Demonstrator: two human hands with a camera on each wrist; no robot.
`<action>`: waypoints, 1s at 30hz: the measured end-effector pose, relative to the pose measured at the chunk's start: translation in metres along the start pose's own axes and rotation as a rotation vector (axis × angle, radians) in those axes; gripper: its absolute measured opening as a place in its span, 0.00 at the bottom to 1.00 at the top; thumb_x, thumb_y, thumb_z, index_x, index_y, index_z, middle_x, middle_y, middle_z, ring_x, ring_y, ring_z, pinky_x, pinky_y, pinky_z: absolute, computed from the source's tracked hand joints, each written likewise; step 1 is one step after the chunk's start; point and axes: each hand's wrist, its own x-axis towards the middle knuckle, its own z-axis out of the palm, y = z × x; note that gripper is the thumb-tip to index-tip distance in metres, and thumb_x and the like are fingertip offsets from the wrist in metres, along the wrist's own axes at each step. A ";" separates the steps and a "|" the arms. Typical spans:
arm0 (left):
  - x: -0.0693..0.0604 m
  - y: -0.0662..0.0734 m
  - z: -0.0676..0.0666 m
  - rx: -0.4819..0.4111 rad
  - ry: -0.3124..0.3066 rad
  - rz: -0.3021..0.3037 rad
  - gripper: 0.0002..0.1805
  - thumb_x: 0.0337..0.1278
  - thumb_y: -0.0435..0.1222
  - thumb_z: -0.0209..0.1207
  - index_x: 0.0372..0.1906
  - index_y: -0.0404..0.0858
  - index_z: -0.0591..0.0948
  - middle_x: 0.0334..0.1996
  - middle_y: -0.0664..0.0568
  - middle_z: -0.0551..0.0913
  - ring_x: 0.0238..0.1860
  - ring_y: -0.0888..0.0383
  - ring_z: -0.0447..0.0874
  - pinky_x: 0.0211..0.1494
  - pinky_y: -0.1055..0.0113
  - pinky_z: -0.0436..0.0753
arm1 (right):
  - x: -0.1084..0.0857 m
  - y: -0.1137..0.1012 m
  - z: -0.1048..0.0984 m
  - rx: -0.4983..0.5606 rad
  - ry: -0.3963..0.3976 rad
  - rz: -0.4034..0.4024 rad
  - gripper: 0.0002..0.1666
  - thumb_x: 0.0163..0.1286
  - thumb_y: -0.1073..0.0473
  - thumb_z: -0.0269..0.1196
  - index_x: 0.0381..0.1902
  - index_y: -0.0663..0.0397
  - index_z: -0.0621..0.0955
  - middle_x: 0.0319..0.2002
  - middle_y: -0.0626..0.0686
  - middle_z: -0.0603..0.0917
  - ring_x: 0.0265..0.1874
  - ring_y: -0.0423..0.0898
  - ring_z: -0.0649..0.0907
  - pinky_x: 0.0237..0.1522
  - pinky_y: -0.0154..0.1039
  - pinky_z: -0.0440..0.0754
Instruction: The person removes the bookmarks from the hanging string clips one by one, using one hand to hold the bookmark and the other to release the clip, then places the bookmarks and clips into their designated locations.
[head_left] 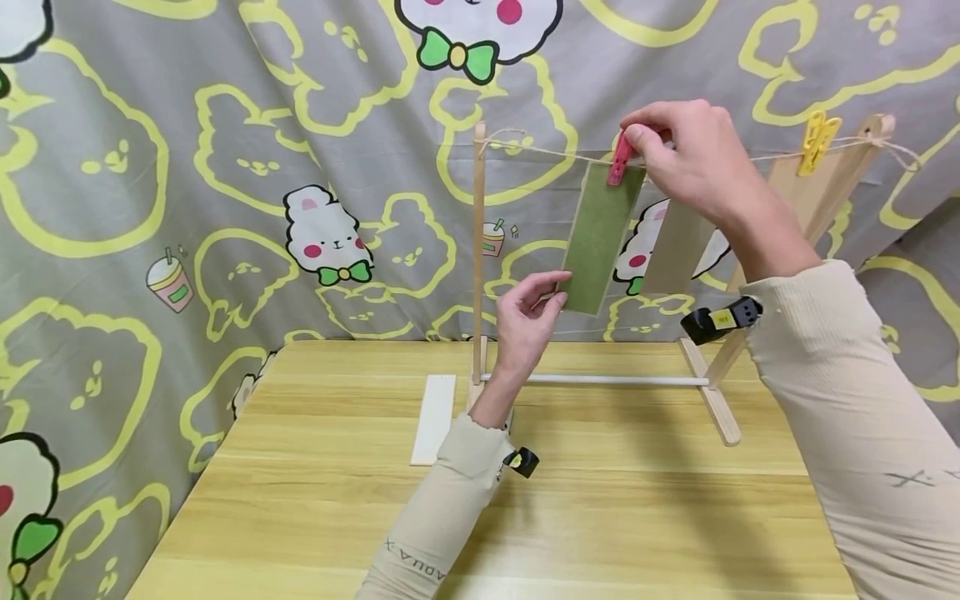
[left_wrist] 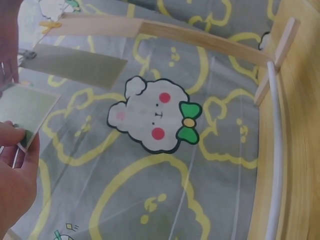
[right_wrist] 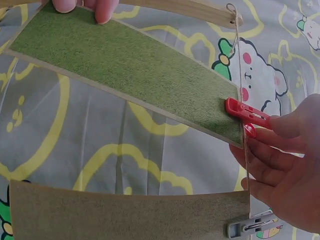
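Observation:
A green rectangular strip point(head_left: 600, 237) with a pale border hangs at the string point(head_left: 551, 152) of a wooden frame. My right hand point(head_left: 693, 158) pinches the ends of a red clothespin point(head_left: 618, 160) at the strip's top edge; in the right wrist view its jaws overlap strip and string. Near the strip's lower left corner, my left hand point(head_left: 522, 325) holds the edge between thumb and fingers. To the right hangs a grey-brown strip point(right_wrist: 125, 215), with a grey clothespin point(right_wrist: 250, 226) at its top. Partly behind my right arm is a tan strip point(head_left: 802, 187) under a yellow clothespin point(head_left: 819, 143).
The frame has a left post point(head_left: 478, 258), a right post point(head_left: 843, 192) and a white crossbar point(head_left: 600, 380) low between its feet. On the wooden table point(head_left: 300, 500) lies a white strip point(head_left: 435, 421), left of the frame. A patterned curtain point(head_left: 247, 150) hangs behind.

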 end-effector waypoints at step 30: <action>-0.003 -0.003 -0.003 0.011 -0.003 0.000 0.14 0.58 0.14 0.60 0.49 0.20 0.84 0.47 0.31 0.86 0.49 0.58 0.86 0.54 0.61 0.87 | 0.002 -0.002 0.005 0.234 0.327 -0.026 0.14 0.77 0.58 0.61 0.53 0.57 0.87 0.38 0.40 0.84 0.38 0.36 0.80 0.44 0.27 0.72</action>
